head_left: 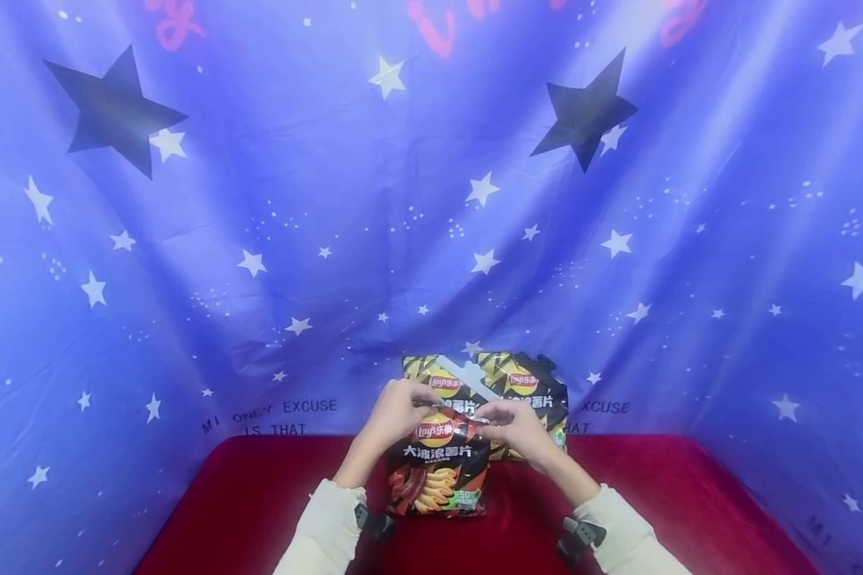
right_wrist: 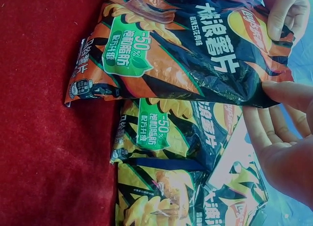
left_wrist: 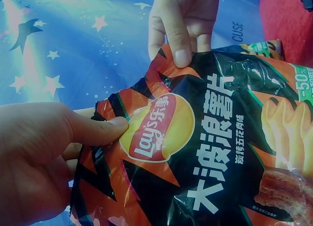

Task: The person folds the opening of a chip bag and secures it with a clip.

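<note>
An orange-and-black bag of Lay's potato chips [head_left: 435, 479] stands upright in front, over the red cloth. My left hand [head_left: 395, 411] pinches its top edge at the left, thumb on the printed front beside the logo, as the left wrist view shows. At the top right corner, my right hand [head_left: 521, 431] pinches the same bag between thumb and fingers. Behind it are two yellow-and-black chip bags, one at the left [head_left: 423, 369] partly hidden by the orange bag and one at the right [head_left: 521, 382]. A white strip [right_wrist: 230, 150] lies slanted across the yellow bags.
Red velvety cloth [head_left: 259, 511] covers the table. Close behind the bags hangs a blue curtain [head_left: 388, 192] printed with stars. A small black piece [head_left: 539, 366] sits at the top of the right yellow bag. Both wrists wear black camera mounts.
</note>
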Available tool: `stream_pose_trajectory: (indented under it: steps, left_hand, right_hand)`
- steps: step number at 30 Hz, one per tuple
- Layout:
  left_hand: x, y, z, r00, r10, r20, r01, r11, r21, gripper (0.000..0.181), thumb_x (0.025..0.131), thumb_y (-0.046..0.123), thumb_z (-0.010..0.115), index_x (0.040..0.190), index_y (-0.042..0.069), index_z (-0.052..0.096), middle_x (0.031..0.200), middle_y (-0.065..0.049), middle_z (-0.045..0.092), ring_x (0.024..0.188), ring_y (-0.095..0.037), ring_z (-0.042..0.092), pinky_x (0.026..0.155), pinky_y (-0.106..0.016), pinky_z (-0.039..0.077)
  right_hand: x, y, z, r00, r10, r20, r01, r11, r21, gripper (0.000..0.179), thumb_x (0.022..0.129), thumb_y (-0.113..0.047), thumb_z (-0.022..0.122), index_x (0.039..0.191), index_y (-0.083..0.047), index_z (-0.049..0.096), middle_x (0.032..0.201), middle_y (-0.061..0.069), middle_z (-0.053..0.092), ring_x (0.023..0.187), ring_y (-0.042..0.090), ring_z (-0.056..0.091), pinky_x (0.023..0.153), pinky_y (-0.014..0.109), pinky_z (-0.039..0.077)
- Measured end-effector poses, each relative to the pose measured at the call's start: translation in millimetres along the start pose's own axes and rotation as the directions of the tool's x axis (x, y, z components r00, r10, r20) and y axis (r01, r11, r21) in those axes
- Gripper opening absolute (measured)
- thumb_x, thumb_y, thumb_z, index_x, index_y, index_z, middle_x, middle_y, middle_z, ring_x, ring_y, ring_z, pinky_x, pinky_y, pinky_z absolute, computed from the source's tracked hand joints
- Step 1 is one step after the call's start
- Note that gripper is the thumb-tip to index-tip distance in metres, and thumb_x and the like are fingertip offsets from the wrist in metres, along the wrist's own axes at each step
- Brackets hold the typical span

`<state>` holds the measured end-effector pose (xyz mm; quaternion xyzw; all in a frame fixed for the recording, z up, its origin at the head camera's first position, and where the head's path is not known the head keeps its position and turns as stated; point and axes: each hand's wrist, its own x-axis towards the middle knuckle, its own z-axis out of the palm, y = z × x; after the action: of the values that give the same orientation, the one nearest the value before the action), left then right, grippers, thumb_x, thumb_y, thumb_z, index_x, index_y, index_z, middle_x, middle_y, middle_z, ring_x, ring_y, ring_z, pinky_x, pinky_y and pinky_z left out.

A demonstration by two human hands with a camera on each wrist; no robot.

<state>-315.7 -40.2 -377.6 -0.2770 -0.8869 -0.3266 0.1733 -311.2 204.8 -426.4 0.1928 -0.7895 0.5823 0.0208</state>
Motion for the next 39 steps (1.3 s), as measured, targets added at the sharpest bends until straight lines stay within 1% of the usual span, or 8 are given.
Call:
stream_pose_trajectory:
  steps: [4,7,11,16,21,27,33,39]
  left_hand:
    - [-3.2,-2.0,-1.5,1.0,-0.017,0.007,0.017,1.0,0.004,0.016,0.082,0.003,0.08,0.093,0.015,0.082,0.095,-0.002,0.08,0.088,-0.019,0.074,0.082,-0.038,0.059]
    - [-3.0,-2.8,-3.1,1.0,-0.012,0.023,0.013,1.0,-0.007,0.018,0.083,0.002,0.079,0.094,0.016,0.082,0.096,-0.002,0.08,0.089,-0.019,0.074,0.083,-0.038,0.059]
    - [-1.2,-5.6,-5.0,0.998,-0.004,0.067,0.009,0.997,-0.081,0.022,0.084,-0.001,0.075,0.098,0.015,0.082,0.1,-0.003,0.08,0.093,-0.02,0.075,0.085,-0.034,0.06]
    - [-0.4,-10.6,-6.4,0.995,-0.012,0.095,0.027,0.985,-0.168,0.024,0.085,-0.006,0.071,0.097,0.013,0.082,0.101,-0.004,0.08,0.093,-0.019,0.075,0.082,-0.028,0.06]
    - [-1.5,-12.2,-9.4,0.994,-0.025,0.104,0.043,0.983,-0.176,0.029,0.082,-0.011,0.067,0.095,0.011,0.082,0.099,-0.005,0.08,0.081,-0.013,0.071,0.07,-0.022,0.056]
    - [-1.9,-12.6,-11.2,0.989,-0.049,0.138,0.073,0.981,-0.181,0.038,0.078,-0.015,0.059,0.092,0.012,0.082,0.092,-0.006,0.08,0.05,-0.006,0.043,0.046,-0.018,0.037]
    - [-1.5,-11.5,-13.7,0.986,-0.06,0.153,0.088,0.98,-0.179,0.041,0.075,-0.016,0.057,0.089,0.013,0.083,0.088,-0.005,0.079,0.048,-0.006,0.041,0.044,-0.018,0.036]
    - [-3.3,-10.2,-15.0,0.985,-0.04,0.167,0.07,0.983,-0.172,0.039,0.078,-0.014,0.057,0.09,0.012,0.082,0.089,-0.004,0.08,0.047,-0.004,0.036,0.044,-0.017,0.032]
  right_hand:
    - [-1.4,-2,3,1.0,-0.003,0.005,0.003,1.0,0.01,0.028,0.083,0.001,0.077,0.108,0.011,0.069,0.096,0.021,0.074,0.074,0.008,0.067,0.065,0.023,0.056]
    - [-1.6,-4,2,1.0,0.018,0.004,-0.018,1.0,0.017,0.029,0.083,-0.001,0.077,0.109,0.011,0.069,0.096,0.016,0.076,0.077,0.01,0.068,0.067,0.025,0.058]
    - [-0.7,-4,0,0.999,0.036,0.008,-0.036,0.999,0.034,0.029,0.084,-0.002,0.077,0.108,0.011,0.068,0.095,0.006,0.076,0.08,0.01,0.069,0.07,0.027,0.059]
    - [0.6,-1,-2,0.999,0.015,0.046,-0.018,0.998,0.062,0.029,0.084,0.001,0.075,0.109,0.013,0.066,0.097,0.0,0.074,0.084,0.005,0.069,0.075,0.028,0.06]
    - [2.6,0,-2,0.997,-0.004,0.082,-0.001,0.998,0.066,0.028,0.084,0.004,0.073,0.109,0.014,0.066,0.103,0.011,0.073,0.085,0.004,0.068,0.077,0.028,0.06]
    - [3.7,3,-4,0.993,-0.012,0.114,0.006,0.998,0.061,0.026,0.083,0.009,0.067,0.109,0.015,0.066,0.104,0.02,0.072,0.086,0.007,0.068,0.076,0.026,0.06]
    - [5.3,5,-5,0.987,-0.045,0.156,0.036,0.998,0.06,0.023,0.086,0.004,0.069,0.108,0.013,0.069,0.102,0.025,0.074,0.089,0.013,0.073,0.079,0.028,0.061]
    - [5.6,6,-5,0.981,-0.057,0.186,0.046,0.997,0.063,0.022,0.09,0.001,0.069,0.109,0.011,0.072,0.104,0.029,0.073,0.093,0.012,0.073,0.083,0.027,0.06]
